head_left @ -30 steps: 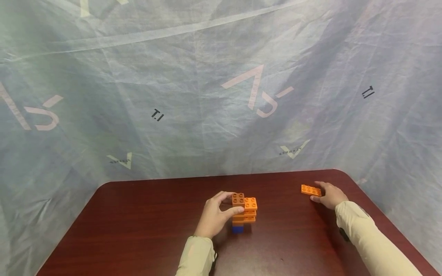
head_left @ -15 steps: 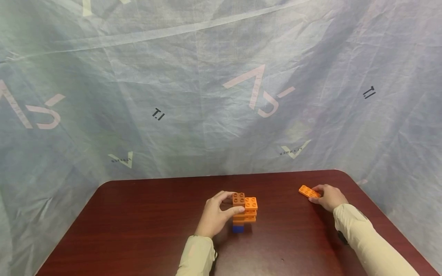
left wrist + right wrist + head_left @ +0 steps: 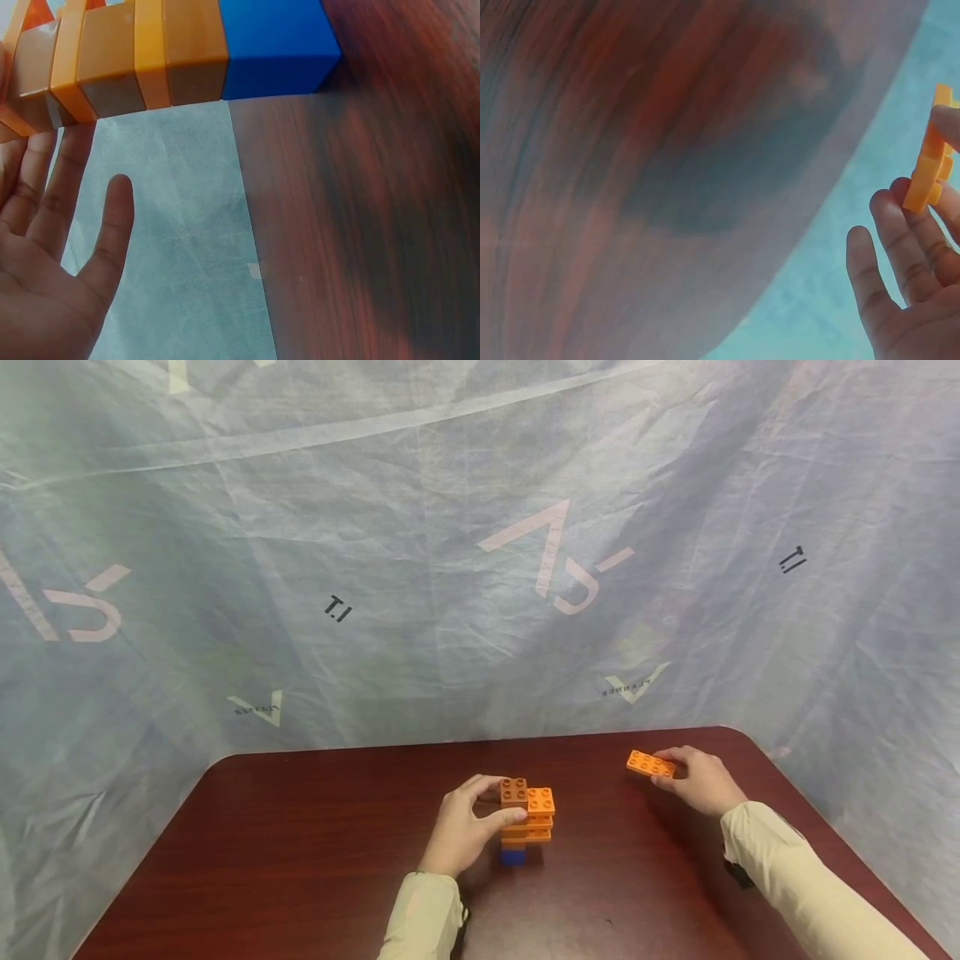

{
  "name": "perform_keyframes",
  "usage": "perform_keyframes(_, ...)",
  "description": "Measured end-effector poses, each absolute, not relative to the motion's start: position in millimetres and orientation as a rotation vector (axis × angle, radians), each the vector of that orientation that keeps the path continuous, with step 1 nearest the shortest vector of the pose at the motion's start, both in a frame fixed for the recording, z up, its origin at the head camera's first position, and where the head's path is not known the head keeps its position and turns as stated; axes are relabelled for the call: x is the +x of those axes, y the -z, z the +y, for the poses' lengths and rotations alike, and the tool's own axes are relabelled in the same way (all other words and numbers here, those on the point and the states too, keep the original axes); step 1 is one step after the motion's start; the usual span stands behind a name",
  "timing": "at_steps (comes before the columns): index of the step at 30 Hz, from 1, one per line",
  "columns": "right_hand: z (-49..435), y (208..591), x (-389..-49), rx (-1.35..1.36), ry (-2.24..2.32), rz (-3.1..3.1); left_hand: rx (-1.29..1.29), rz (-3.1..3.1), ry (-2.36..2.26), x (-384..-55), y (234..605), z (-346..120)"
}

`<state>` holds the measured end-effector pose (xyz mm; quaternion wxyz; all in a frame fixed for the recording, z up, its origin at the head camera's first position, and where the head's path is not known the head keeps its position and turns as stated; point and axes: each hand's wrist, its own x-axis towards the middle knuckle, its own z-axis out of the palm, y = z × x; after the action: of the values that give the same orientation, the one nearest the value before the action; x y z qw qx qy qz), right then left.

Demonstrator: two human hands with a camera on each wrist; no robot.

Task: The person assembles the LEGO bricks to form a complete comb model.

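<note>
A tower of toy building bricks [image 3: 539, 803] stands on the table, with a blue brick [image 3: 513, 857] at its foot and a brown brick [image 3: 513, 791] on top. Orange plates alternate with brown bricks and jut out to the right. My left hand [image 3: 457, 832] grips the upper part between thumb and fingers. The left wrist view shows the blue brick [image 3: 281, 49] and the stacked layers, with the little finger held apart. Far to the right, my right hand [image 3: 705, 782] pinches one end of an orange studded plate [image 3: 649, 764]. In the right wrist view this plate [image 3: 928, 161] is off the table.
The dark red wooden table [image 3: 337, 843] has rounded back corners. A grey printed cloth [image 3: 420, 568] hangs behind it and along both sides. Table surface separates the tower from the right hand.
My right hand has picked the orange plate up from the back right and moved it left. The left hand keeps its hold on the tower, which stays in place.
</note>
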<state>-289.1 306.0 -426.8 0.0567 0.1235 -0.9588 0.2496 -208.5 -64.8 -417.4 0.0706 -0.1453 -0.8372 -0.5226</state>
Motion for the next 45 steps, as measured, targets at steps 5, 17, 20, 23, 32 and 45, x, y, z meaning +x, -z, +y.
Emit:
perform_keyframes(5, 292, 413, -280, 0.449, -0.789, -2.88, -0.432, -2.519, 1.585, -209, 418, -65)
perform_keyframes(17, 253, 379, -256, 0.675, -0.9, -2.772, -0.436, -2.514, 1.584, -209, 419, -65)
perform_keyframes(20, 242, 374, -250, 0.741, -0.924, -2.756, -0.437, -2.512, 1.583, -209, 420, -65)
perform_keyframes(23, 231, 368, -244, 0.798, -0.954, -2.749, -0.44, -2.508, 1.585, -209, 421, -65)
perform_keyframes(32, 203, 352, -232, 0.91, -1.041, -2.681, -0.445, -2.492, 1.623, -210, 421, -63)
perform_keyframes(45, 171, 353, -230, 1.109, -1.047, -2.657, -0.453, -2.496, 1.621, -210, 420, -65)
